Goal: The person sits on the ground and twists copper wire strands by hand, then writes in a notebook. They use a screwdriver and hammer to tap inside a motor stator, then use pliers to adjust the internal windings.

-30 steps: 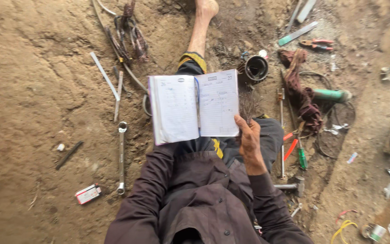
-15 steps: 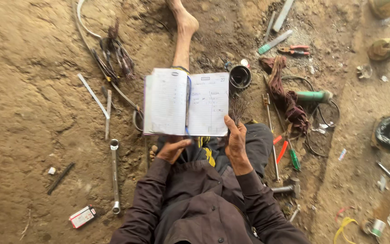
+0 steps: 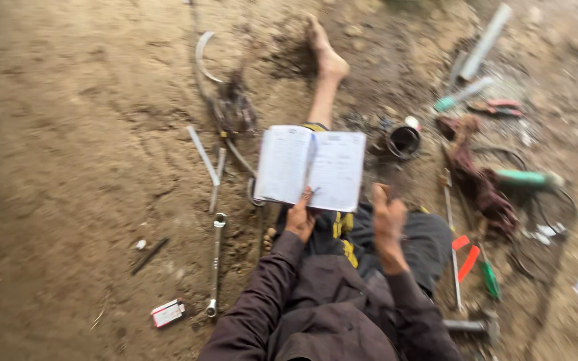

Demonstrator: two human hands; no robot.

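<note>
Notebook (image 3: 310,167) pages lie open over the person's lap, pinched at the lower edge near the spine by the left hand (image 3: 300,218). The right hand (image 3: 387,217) hovers just beside the right page, fingers curled; whether it holds anything I cannot tell through the blur. A firm thumb by the spine should keep both pages flat. A spanner (image 3: 215,263) and a dark tin (image 3: 403,141) lie on the dirt nearby.

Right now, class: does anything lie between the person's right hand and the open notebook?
Nothing visible does. The left hand touches the open notebook at its lower edge. The right hand is raised just beside the notebook's lower right corner, with only dark trouser cloth beneath the gap.
</note>
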